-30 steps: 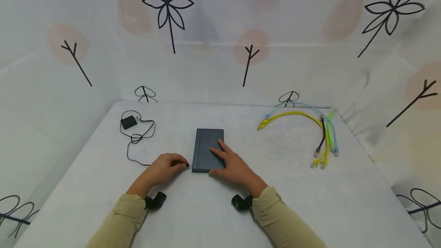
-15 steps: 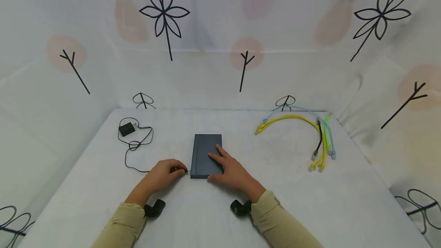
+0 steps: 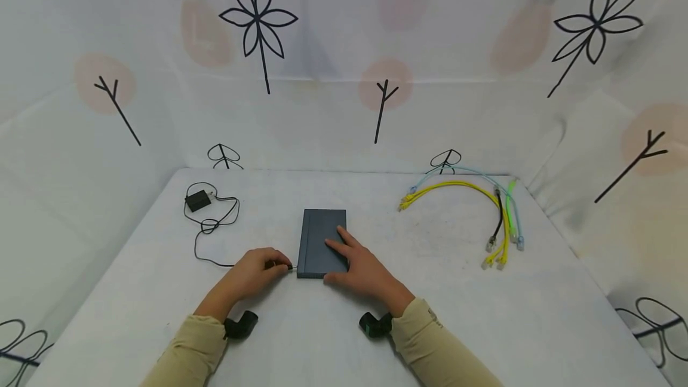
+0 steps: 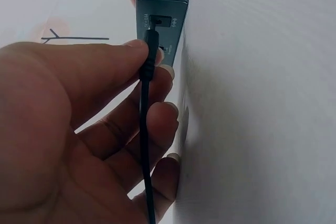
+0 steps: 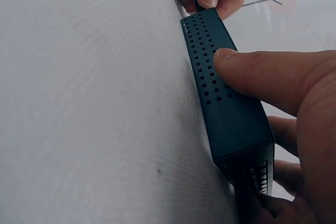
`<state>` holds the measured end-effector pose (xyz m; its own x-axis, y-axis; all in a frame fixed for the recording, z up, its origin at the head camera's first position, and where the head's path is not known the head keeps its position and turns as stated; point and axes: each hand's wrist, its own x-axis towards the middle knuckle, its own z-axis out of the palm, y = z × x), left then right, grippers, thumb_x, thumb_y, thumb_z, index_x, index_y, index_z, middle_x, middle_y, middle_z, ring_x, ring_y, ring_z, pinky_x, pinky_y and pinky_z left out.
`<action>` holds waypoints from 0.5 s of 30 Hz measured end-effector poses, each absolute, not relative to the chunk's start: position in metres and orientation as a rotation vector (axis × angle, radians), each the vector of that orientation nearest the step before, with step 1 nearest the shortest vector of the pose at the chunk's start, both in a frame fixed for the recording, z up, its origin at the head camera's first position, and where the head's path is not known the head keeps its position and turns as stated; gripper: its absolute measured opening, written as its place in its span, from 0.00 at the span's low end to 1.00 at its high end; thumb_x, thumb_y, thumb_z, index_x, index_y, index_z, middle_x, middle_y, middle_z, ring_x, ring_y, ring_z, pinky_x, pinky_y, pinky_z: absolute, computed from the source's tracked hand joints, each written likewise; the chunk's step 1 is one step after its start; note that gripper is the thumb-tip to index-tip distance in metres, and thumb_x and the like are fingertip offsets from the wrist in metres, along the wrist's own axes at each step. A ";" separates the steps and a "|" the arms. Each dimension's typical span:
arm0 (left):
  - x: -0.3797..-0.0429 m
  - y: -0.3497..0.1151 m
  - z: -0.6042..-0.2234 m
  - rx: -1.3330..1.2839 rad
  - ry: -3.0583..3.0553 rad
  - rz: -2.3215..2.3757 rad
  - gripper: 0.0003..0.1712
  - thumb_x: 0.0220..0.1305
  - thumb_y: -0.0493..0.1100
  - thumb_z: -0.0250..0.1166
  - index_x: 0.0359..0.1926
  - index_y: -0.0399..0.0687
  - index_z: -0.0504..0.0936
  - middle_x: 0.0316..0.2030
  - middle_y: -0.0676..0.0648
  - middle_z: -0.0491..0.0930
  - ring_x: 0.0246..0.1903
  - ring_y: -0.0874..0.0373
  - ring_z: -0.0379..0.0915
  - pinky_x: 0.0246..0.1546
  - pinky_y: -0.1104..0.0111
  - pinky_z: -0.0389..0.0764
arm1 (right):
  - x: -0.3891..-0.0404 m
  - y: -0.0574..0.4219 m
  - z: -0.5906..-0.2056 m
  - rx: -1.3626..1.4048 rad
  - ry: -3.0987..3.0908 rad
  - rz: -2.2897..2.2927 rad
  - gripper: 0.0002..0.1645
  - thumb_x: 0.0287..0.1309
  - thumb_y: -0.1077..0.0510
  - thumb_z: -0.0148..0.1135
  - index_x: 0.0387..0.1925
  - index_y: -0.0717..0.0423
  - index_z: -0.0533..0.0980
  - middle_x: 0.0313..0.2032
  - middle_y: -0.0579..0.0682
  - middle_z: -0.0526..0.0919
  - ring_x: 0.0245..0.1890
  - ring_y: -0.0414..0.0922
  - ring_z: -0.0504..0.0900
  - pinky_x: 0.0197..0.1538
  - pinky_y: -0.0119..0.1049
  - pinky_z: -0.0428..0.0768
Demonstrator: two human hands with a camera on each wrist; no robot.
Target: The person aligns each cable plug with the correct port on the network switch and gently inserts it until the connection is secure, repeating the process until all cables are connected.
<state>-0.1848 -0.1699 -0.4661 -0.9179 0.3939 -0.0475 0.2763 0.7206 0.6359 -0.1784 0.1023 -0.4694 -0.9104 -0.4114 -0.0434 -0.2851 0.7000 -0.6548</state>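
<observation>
A dark blue-grey network switch (image 3: 320,240) lies flat on the white table at the centre of the head view. My left hand (image 3: 254,272) pinches a black power plug (image 4: 150,53) between thumb and index finger. The plug's tip meets the round power socket (image 4: 162,22) in the switch's end face; how deep it sits I cannot tell. My right hand (image 3: 366,272) holds the switch, thumb against the vented side (image 5: 203,59) and fingers over the top. Lower fingers reach toward the Ethernet ports (image 5: 260,177) and are partly hidden.
At the left, a black power adapter (image 3: 197,200) lies with its looped cord (image 3: 211,226) running to my left hand. Yellow (image 3: 454,183), light blue (image 3: 466,169), black (image 3: 498,215) and green (image 3: 510,208) network cables lie at the right. A patterned white cloth (image 3: 322,118) stands behind the table.
The head view has tilted a little, so the scene sits slightly lower than a second ago. Both hands, the plug and the switch keep nearly the same places relative to each other.
</observation>
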 end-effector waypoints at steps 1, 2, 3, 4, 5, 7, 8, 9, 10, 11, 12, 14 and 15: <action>-0.185 -0.170 -0.466 0.539 2.747 0.972 0.07 0.67 0.44 0.62 0.42 0.59 0.85 0.41 0.58 0.82 0.43 0.62 0.76 0.48 0.60 0.77 | -0.178 0.102 -0.469 -0.563 2.722 -0.997 0.46 0.54 0.38 0.67 0.72 0.37 0.61 0.77 0.44 0.45 0.75 0.55 0.53 0.66 0.56 0.66; -0.184 -0.170 -0.466 0.532 2.747 0.977 0.07 0.67 0.44 0.62 0.42 0.60 0.85 0.41 0.58 0.82 0.44 0.61 0.76 0.49 0.59 0.77 | -0.178 0.102 -0.469 -0.560 2.722 -0.992 0.46 0.54 0.37 0.67 0.72 0.37 0.61 0.77 0.43 0.44 0.75 0.55 0.53 0.66 0.56 0.66; -0.184 -0.171 -0.466 0.527 2.748 0.983 0.07 0.67 0.43 0.62 0.42 0.59 0.85 0.41 0.58 0.82 0.44 0.61 0.76 0.49 0.59 0.77 | -0.178 0.102 -0.469 -0.564 2.723 -0.990 0.46 0.54 0.37 0.67 0.72 0.37 0.61 0.77 0.44 0.45 0.75 0.55 0.53 0.66 0.56 0.66; -0.184 -0.171 -0.466 0.521 2.750 0.986 0.07 0.67 0.44 0.62 0.42 0.60 0.85 0.41 0.58 0.82 0.45 0.61 0.76 0.50 0.59 0.76 | -0.178 0.101 -0.469 -0.570 2.725 -0.987 0.46 0.54 0.37 0.67 0.72 0.38 0.61 0.77 0.44 0.45 0.75 0.55 0.54 0.66 0.56 0.66; -0.183 -0.171 -0.465 0.515 2.752 0.987 0.07 0.67 0.44 0.62 0.42 0.60 0.85 0.42 0.58 0.82 0.45 0.60 0.76 0.50 0.58 0.76 | -0.178 0.101 -0.469 -0.571 2.726 -0.982 0.46 0.54 0.37 0.67 0.72 0.38 0.61 0.77 0.44 0.45 0.75 0.55 0.54 0.66 0.56 0.66; -0.183 -0.171 -0.465 0.525 2.761 0.981 0.08 0.67 0.44 0.62 0.43 0.59 0.85 0.42 0.57 0.82 0.45 0.60 0.76 0.50 0.58 0.76 | -0.178 0.101 -0.469 -0.572 2.727 -0.978 0.46 0.54 0.37 0.67 0.72 0.38 0.61 0.77 0.45 0.45 0.75 0.55 0.54 0.66 0.56 0.67; -0.182 -0.171 -0.464 0.521 2.759 0.985 0.08 0.67 0.44 0.62 0.43 0.59 0.85 0.43 0.57 0.82 0.45 0.60 0.76 0.50 0.58 0.76 | -0.178 0.101 -0.469 -0.574 2.729 -0.976 0.46 0.54 0.37 0.67 0.72 0.38 0.61 0.77 0.45 0.45 0.75 0.55 0.54 0.66 0.56 0.67; -0.182 -0.171 -0.464 0.520 2.759 0.987 0.08 0.67 0.44 0.62 0.43 0.59 0.85 0.43 0.57 0.82 0.45 0.60 0.76 0.50 0.58 0.76 | -0.178 0.101 -0.469 -0.574 2.731 -0.977 0.45 0.54 0.37 0.67 0.72 0.38 0.62 0.77 0.45 0.45 0.75 0.56 0.54 0.66 0.56 0.67; -0.182 -0.171 -0.464 0.518 2.759 0.985 0.08 0.67 0.44 0.62 0.44 0.59 0.85 0.43 0.57 0.82 0.46 0.60 0.76 0.50 0.58 0.76 | -0.178 0.101 -0.469 -0.569 2.731 -0.973 0.46 0.54 0.37 0.67 0.72 0.37 0.61 0.77 0.45 0.45 0.75 0.55 0.54 0.66 0.56 0.67; -0.182 -0.171 -0.464 0.519 2.761 0.982 0.08 0.67 0.44 0.62 0.44 0.59 0.85 0.43 0.57 0.82 0.46 0.60 0.76 0.50 0.58 0.76 | -0.178 0.101 -0.468 -0.563 2.731 -0.972 0.46 0.54 0.37 0.67 0.72 0.37 0.61 0.77 0.44 0.45 0.75 0.55 0.53 0.66 0.55 0.66; -0.183 -0.171 -0.464 0.521 2.760 0.982 0.08 0.67 0.43 0.62 0.44 0.59 0.85 0.43 0.57 0.82 0.45 0.60 0.76 0.50 0.58 0.77 | -0.178 0.101 -0.468 -0.565 2.733 -0.976 0.46 0.54 0.37 0.67 0.72 0.37 0.61 0.77 0.45 0.45 0.75 0.55 0.53 0.66 0.56 0.66; -0.183 -0.170 -0.463 0.513 2.753 0.985 0.08 0.67 0.44 0.62 0.44 0.59 0.85 0.43 0.58 0.82 0.45 0.61 0.76 0.50 0.59 0.76 | -0.178 0.101 -0.468 -0.569 2.736 -0.979 0.46 0.54 0.37 0.67 0.72 0.38 0.62 0.77 0.46 0.45 0.75 0.56 0.54 0.66 0.56 0.67; -0.184 -0.170 -0.464 0.532 2.755 0.978 0.08 0.67 0.44 0.62 0.44 0.58 0.85 0.42 0.58 0.82 0.44 0.61 0.76 0.49 0.60 0.77 | -0.178 0.101 -0.468 -0.569 2.736 -0.983 0.46 0.54 0.37 0.67 0.72 0.38 0.62 0.77 0.46 0.45 0.75 0.56 0.54 0.66 0.56 0.67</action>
